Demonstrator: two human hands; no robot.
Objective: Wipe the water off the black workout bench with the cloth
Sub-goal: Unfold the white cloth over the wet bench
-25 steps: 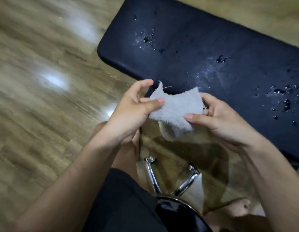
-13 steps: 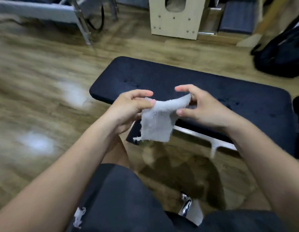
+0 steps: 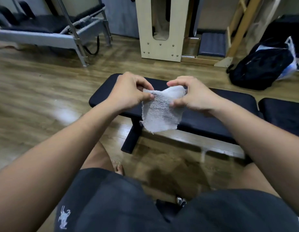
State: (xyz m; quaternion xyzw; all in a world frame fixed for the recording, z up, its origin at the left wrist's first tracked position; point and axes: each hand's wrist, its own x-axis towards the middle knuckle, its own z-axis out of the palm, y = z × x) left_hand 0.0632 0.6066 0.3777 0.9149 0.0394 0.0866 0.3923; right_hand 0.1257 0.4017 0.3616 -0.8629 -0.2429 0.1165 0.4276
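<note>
**Cloth pinched between both hands, bench beyond**

Both hands are raised in front of the person and share one small white cloth (image 3: 160,114). The left hand (image 3: 128,92) has curled fingers and pinches the cloth's upper left edge between thumb and fingertips. The right hand (image 3: 194,96) is also curled and pinches the upper right edge, where the fabric bunches under its fingers. The cloth spans the gap between the hands, and its loose, frayed lower part hangs below both thumbs.

The black workout bench (image 3: 212,104) lies beyond and beneath the hands and runs out past the right wrist. In view the cloth overlaps the pad's near edge; whether they touch cannot be told. Any water on the pad is too small to make out.

Past the fingertips stands a pale wooden box (image 3: 160,27). Far out beyond the right hand a black backpack (image 3: 262,67) sits on the wood floor (image 3: 36,91). Dark shorts (image 3: 111,198) show below the forearms.
</note>
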